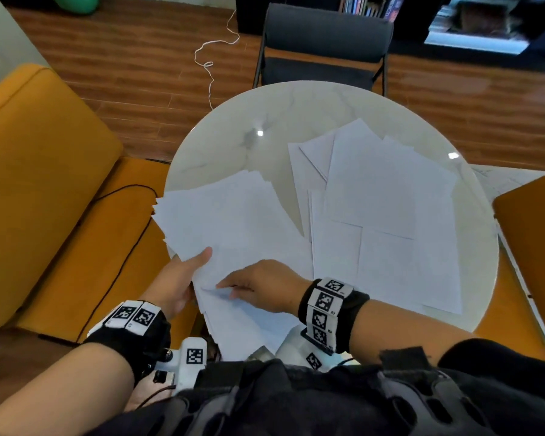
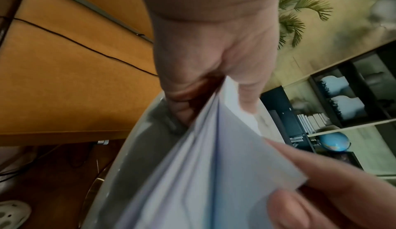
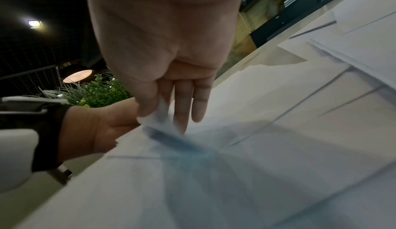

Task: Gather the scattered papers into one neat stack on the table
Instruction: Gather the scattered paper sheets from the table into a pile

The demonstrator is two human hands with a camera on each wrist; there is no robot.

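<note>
On the left of the round white marble table (image 1: 265,121) lies a fanned bundle of white papers (image 1: 227,215), overhanging the near left edge. My left hand (image 1: 199,262) grips this bundle (image 2: 203,173) at its near edge, thumb (image 2: 248,93) on top and fingers (image 2: 182,109) underneath. My right hand (image 1: 224,286) reaches across and pinches the corner of a top sheet (image 3: 156,119) between thumb and forefinger, its other fingers (image 3: 199,107) straight. Several loose sheets (image 1: 390,199) lie overlapping on the right half of the table.
A yellow sofa (image 1: 44,184) stands close on the left with a black cable (image 1: 123,262) across it. A dark chair (image 1: 324,42) faces the far side of the table. An orange seat (image 1: 532,231) is at the right. A white cord (image 1: 208,58) trails on the wooden floor.
</note>
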